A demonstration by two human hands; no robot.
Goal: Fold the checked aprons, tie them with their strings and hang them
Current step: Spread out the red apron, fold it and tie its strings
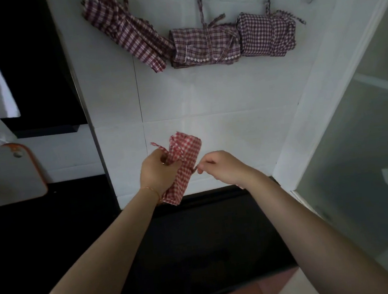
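Centre frame, before the tiled wall [230, 89]: left hand [156, 171] grips the folded red checked apron [185, 162]. Right hand [222, 166] pinches its string [195, 168]. Top of frame: three checked aprons [205, 45] hang on the wall.

The folded apron [185, 162] gripped in the hands is red-and-white gingham, and its string [158, 146] has the same check. On the white tiled wall [206, 92] hang three aprons: one [124, 31] in a broad maroon-and-white check, one [205, 45] in a finer maroon plaid, one [267, 33] in small dark purple-and-white gingham. The cutting board [5, 175] is pale grey with an orange rim, the counter [198, 238] black
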